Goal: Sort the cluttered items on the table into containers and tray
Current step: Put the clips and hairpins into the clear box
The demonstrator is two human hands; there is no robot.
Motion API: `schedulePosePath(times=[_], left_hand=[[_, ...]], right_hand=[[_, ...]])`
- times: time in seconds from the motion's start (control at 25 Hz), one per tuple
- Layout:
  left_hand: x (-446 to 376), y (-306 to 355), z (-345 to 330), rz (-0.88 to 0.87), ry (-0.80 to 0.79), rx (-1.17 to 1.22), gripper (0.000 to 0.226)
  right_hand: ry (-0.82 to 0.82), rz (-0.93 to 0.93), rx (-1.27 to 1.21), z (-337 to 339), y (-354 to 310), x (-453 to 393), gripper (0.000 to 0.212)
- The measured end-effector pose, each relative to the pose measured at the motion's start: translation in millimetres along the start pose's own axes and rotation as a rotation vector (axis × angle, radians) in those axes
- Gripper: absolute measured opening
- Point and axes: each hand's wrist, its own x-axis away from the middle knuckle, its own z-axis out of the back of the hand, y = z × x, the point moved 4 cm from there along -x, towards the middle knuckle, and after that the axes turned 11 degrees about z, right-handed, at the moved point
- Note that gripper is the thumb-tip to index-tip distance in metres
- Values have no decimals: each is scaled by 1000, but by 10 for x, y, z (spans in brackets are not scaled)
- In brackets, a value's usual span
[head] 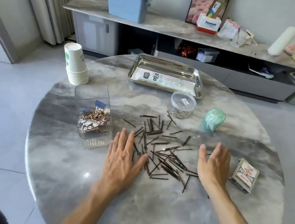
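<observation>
A loose scatter of thin dark metal hairpins [162, 152] lay at the centre of the round grey marble table [148, 207], some crossing one another. The left hand [123, 157] lay flat at nine o'clock of the pile, fingers straight, its thumb touching the nearest pins. The right hand [213, 166] stood on its edge at three o'clock, fingers straight and together, holding nothing. Set like this, the two hands seemed ready to sweep the pins into one heap.

At ten o'clock from the pile stood a clear rectangular plastic box [93, 115] holding small decorative clips, close enough to drop things in. At one o'clock stood a small round clear plastic jar [181, 105] with silvery paper clips at its bottom. Just right of it was a pale green translucent object [212, 121], its kind unclear. At twelve o'clock, farther back, a shiny steel tray [165, 74] held a flat white packet [166, 81]. A boxed deck of playing cards [244, 176] lay at three o'clock, just beyond the right hand, not yet sorted. A stack of white paper cups [76, 65] stood at eleven o'clock near the table's edge.
</observation>
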Motion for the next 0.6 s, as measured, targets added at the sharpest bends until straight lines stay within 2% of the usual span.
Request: schedulePosePath(times=[0.08, 0.16, 0.24, 0.32, 0.36, 0.44, 0.52, 0.6], left_hand=[[-148, 88, -146, 39, 14, -89, 95], [-317, 260, -271, 28, -12, -144, 94], [-413, 464, -401, -69, -62, -212, 91], [-474, 612, -504, -172, -113, -179, 89], [-513, 621, -498, -172, -112, -116, 86], [-694, 516, -371, -69, 13, -6, 79], [-918, 373, -243, 72, 59, -9, 81], [-1025, 340, -226, 44, -27, -108, 87]], right_hand=[[-57, 75, 133, -168, -73, -14, 75], [-62, 184, 198, -329, -240, 11, 75], [-54, 306, 216, -447, -366, 22, 71], [-63, 499, 98, -521, -455, -21, 65], [-82, 564, -45, -516, -496, -35, 61], [-82, 603, -298, -484, -573, -122, 55], [-45, 648, -309, -478, -693, -293, 54], [-146, 694, -224, -576, -884, -472, 56]])
